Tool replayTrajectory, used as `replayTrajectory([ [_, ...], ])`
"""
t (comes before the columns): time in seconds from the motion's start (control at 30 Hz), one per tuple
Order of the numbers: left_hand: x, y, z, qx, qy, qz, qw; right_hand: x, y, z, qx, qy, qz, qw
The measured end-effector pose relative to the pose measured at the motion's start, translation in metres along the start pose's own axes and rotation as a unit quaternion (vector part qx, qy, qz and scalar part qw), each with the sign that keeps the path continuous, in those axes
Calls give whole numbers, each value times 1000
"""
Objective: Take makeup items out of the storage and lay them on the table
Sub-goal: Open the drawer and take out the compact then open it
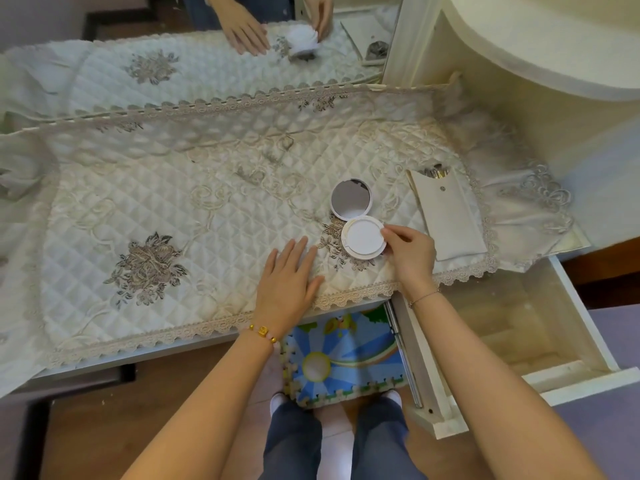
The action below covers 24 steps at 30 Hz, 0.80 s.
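A white round compact (362, 237) lies open on the quilted tablecloth (156, 209), its mirror lid (350, 200) tilted up behind the base. My right hand (410, 252) pinches the right rim of the compact's base with thumb and fingers. To the left of the compact, my left hand (289, 278) rests flat on the cloth, fingers straight. A beige brush pouch (448, 213) with brush tips showing at its top lies right of the compact. The pulled-out drawer (588, 327) at the lower right shows a bare wooden bottom.
A wall mirror (207, 46) stands behind the table and reflects the hands. A cream cabinet with a curved shelf (536, 57) rises at the right. A colourful foam mat (346, 358) lies on the floor under the table's front edge.
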<state>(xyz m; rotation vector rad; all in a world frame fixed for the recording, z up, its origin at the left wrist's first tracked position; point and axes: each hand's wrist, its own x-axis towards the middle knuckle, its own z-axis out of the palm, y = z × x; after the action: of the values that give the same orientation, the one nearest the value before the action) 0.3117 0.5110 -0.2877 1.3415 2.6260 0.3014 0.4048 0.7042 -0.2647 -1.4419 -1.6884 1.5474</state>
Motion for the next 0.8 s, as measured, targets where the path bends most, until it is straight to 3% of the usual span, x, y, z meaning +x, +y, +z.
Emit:
replayTrajectory([
  [0.37,-3,17,-9,-19,34,-3,999,-15,7,-48,-8,-59,-25,998],
  [0.53,0,58,-13,-46,78,92,992,-38,19,-105,-13,-10,-56,998],
  [0.8,36,137,10,-46,-10,253,966,-75,65,-186,-109,107,-32,988],
])
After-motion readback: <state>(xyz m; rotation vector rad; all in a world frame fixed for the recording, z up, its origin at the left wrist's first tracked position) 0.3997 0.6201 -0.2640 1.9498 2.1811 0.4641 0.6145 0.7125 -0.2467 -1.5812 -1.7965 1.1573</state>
